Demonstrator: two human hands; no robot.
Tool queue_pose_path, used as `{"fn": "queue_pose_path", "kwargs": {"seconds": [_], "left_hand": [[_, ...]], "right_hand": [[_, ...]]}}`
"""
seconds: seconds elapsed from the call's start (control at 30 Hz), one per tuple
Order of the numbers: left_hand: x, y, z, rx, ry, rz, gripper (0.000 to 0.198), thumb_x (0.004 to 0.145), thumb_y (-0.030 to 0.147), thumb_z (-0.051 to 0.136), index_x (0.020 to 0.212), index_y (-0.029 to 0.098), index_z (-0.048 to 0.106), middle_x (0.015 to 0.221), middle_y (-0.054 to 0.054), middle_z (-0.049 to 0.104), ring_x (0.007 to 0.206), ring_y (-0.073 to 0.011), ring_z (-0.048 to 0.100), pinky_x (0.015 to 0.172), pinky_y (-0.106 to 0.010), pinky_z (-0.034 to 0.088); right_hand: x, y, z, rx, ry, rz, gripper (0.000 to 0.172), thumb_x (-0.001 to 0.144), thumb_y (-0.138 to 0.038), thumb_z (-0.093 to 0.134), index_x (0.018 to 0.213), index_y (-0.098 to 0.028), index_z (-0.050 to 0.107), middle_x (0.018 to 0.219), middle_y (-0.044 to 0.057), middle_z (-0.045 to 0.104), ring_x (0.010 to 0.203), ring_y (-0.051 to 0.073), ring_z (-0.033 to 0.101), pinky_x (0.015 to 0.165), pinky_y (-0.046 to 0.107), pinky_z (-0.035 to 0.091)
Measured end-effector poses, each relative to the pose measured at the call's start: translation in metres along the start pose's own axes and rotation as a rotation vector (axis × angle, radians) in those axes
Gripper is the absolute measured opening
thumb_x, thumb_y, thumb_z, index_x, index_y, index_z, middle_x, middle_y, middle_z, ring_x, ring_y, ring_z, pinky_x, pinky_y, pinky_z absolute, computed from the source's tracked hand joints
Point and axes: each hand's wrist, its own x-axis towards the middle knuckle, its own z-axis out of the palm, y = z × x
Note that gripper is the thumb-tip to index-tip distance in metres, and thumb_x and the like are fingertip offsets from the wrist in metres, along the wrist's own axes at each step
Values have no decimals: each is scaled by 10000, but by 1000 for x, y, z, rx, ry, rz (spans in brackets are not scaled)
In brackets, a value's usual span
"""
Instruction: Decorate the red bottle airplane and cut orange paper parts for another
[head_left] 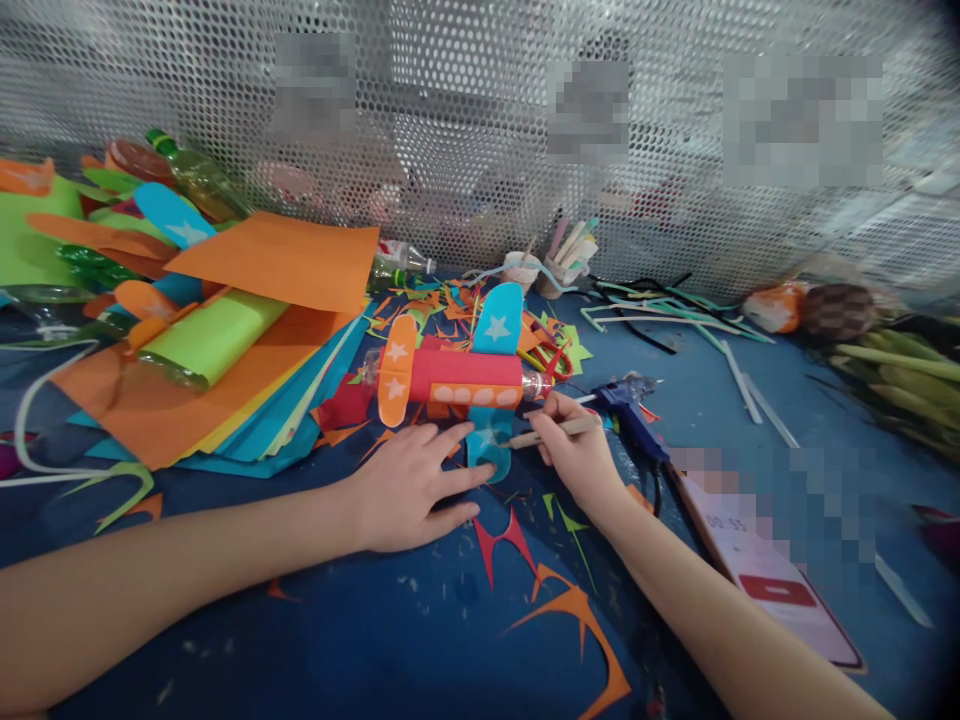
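A toy plane made from a plastic bottle wrapped in red paper [480,372] lies on the blue table. It carries an orange strip [397,370] with white stars at its left end, and a row of pale ovals along its side. One blue wing [498,318] with a white star points away from me. On the near blue wing [491,470], the fingers of my left hand [409,485] lie spread and flat, holding nothing. My right hand [574,450] grips a pale pen-like stick [551,433], its tip at the star on that wing.
A blue glue gun [634,410] and a phone [772,590] lie to the right. Coloured paper sheets [277,265] and bottles are piled left. Paper scraps [592,640] are scattered around. Two cups [555,280] stand behind, near a perforated metal screen [465,130].
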Motion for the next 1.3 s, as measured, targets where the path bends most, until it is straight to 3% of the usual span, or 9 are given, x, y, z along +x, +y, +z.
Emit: {"fn": "queue_pose_path", "kwargs": {"seconds": [0.77, 1.3], "left_hand": [[1, -1, -1, -15, -35, -4, 451, 932, 504, 320, 1324, 347, 480, 1386, -156, 410, 971, -309, 539, 780, -505, 472], [1, -1, 0, -9, -28, -4, 446, 935, 493, 319, 1322, 340, 481, 1388, -160, 404, 978, -305, 536, 796, -504, 467]], "right_hand": [[0, 3, 0, 33, -45, 5, 230, 778, -251, 546, 611, -229, 389, 335, -103, 426, 336, 79, 367, 412, 200, 297], [0, 4, 0, 39, -13, -2, 252, 739, -205, 544, 573, -226, 356, 336, -110, 373, 321, 65, 328, 379, 193, 257]]}}
